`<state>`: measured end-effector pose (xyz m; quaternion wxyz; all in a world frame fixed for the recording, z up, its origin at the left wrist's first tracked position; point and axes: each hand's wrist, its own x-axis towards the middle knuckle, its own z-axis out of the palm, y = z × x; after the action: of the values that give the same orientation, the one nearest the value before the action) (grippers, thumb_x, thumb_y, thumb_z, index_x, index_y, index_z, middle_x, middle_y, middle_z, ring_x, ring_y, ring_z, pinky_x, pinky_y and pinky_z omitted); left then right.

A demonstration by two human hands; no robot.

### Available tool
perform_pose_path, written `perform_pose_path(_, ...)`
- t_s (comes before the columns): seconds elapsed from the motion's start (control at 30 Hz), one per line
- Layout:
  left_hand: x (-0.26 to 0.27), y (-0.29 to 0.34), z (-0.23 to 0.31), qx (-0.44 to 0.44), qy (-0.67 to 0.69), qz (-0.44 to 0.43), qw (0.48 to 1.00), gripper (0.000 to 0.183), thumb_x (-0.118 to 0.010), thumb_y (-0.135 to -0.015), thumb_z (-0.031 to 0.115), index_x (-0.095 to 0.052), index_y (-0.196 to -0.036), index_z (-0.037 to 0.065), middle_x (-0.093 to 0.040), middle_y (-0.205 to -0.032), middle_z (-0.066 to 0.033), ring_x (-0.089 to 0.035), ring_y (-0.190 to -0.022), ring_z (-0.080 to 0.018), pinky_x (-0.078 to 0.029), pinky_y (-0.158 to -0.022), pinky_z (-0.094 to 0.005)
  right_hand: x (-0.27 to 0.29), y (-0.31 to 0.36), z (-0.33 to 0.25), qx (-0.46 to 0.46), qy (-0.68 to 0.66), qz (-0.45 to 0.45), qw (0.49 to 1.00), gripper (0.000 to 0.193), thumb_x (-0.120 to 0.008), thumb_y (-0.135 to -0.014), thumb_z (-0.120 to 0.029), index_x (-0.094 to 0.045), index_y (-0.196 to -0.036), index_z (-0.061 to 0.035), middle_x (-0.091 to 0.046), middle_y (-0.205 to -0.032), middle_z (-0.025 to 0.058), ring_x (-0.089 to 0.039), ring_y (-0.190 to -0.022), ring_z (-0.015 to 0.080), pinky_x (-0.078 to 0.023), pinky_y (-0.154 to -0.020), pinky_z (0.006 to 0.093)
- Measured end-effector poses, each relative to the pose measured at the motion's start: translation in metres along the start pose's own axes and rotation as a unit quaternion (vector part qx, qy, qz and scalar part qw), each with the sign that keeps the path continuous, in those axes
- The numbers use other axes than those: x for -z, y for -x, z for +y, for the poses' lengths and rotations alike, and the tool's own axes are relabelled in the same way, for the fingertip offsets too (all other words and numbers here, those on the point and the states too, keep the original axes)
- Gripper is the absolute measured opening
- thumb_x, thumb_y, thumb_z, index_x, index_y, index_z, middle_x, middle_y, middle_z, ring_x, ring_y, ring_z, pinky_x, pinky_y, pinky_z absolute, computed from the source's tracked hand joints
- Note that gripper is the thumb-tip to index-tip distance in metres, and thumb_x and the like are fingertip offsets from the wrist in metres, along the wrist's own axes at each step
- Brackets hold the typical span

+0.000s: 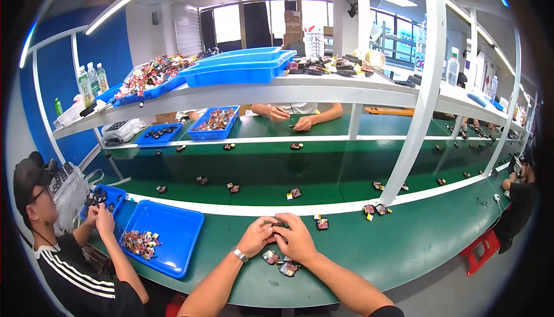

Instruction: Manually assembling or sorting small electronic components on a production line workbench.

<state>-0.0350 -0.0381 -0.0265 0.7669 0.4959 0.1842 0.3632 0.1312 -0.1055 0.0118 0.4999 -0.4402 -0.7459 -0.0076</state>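
My left hand [255,238] and my right hand [296,241] meet over the near green work surface. Fingers of both are closed together around a small dark piece [280,225], mostly hidden by them. A metal-banded watch is on my left wrist. Just below the hands lie small black parts with red and clear bits [270,256], and another such part [288,268] is beside them. To the right of my fingertips rests a similar black and red part [321,223] with a pale yellow-white tab.
A blue tray [193,224] with small red and yellow pieces stands at my left, beside a seated co-worker [63,248] handling parts. Beyond a white rail, a green belt [259,167] carries scattered parts. A white post [418,98] rises right; a loaded shelf [288,89] spans above.
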Motion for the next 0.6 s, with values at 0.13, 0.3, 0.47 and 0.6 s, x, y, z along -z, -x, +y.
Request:
perform_pose_path(0.13, -0.004, -0.001, 0.001, -0.006, 0.053, -0.016, 0.998, 0.025, -0.054, -0.096, 0.009, -0.047, -0.120, 0.007, -0.053, -0.132, -0.0144, -0.055, -0.118, -0.0240, -0.047, -0.101, -0.0415, 0.003, 0.001, 0.002, -0.016, -0.003, 0.020, 1.000, 0.021, -0.071, -0.071, -0.002, -0.070, -0.091, -0.0070, -0.059, -0.116, 0.0105, -0.055, -0.108, 0.0303, -0.051, -0.086, 0.0378)
perform_pose_path(0.3, -0.004, 0.000, -0.001, 0.000, 0.059, -0.016, 0.998, 0.026, -0.056, -0.095, 0.008, -0.047, -0.119, 0.007, -0.052, -0.134, -0.0160, -0.055, -0.119, -0.0260, -0.045, -0.102, -0.0448, -0.002, 0.004, 0.004, -0.039, -0.029, 0.038, 0.998, 0.019, -0.071, -0.071, -0.003, -0.071, -0.089, -0.0089, -0.061, -0.113, 0.0084, -0.056, -0.106, 0.0285, -0.051, -0.084, 0.0365)
perform_pose_path(0.47, -0.009, -0.001, -0.001, 0.003, 0.065, -0.007, 0.998, 0.025, -0.053, -0.096, 0.006, -0.046, -0.120, 0.006, -0.051, -0.134, -0.0163, -0.056, -0.117, -0.0257, -0.048, -0.099, -0.0435, -0.006, 0.008, 0.010, -0.073, -0.058, 0.034, 0.995, 0.019, -0.070, -0.073, -0.005, -0.072, -0.092, -0.0084, -0.061, -0.115, 0.0089, -0.055, -0.109, 0.0288, -0.048, -0.091, 0.0382)
perform_pose_path(0.6, -0.010, 0.000, -0.001, -0.037, 0.041, -0.001, 0.998, 0.025, -0.051, -0.096, 0.005, -0.046, -0.121, 0.004, -0.053, -0.132, -0.0158, -0.057, -0.116, -0.0246, -0.049, -0.098, -0.0414, -0.004, 0.004, 0.004, -0.070, -0.065, 0.006, 0.995, 0.023, -0.069, -0.075, -0.006, -0.071, -0.097, -0.0073, -0.059, -0.120, 0.0110, -0.053, -0.113, 0.0297, -0.045, -0.096, 0.0390)
